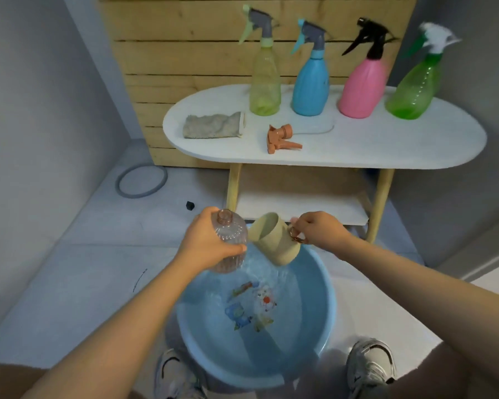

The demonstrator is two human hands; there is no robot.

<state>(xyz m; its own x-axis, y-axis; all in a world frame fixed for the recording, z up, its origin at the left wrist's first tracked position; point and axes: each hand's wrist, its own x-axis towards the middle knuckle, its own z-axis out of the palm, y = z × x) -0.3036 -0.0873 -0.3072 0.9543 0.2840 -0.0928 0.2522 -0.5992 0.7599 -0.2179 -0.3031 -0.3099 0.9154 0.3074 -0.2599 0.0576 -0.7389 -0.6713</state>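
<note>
My left hand [206, 241] grips a clear pinkish ribbed bottle [231, 234] with no cap, its open neck pointing up and away. My right hand [319, 230] holds a beige cup [274, 240] by its copper-coloured handle, tilted with its mouth toward the bottle. Both are held over the far rim of a blue basin [323, 318] that holds water and has cartoon pictures on its bottom. An orange spray head [281, 138] lies loose on the white oval table [386, 145].
Four spray bottles stand on the table: yellow [264, 82], blue [311, 84], pink [363, 87], green [414, 87]. A grey cloth [213, 125] lies at its left end. A grey ring [141, 181] lies on the floor. My shoes [370, 367] flank the basin.
</note>
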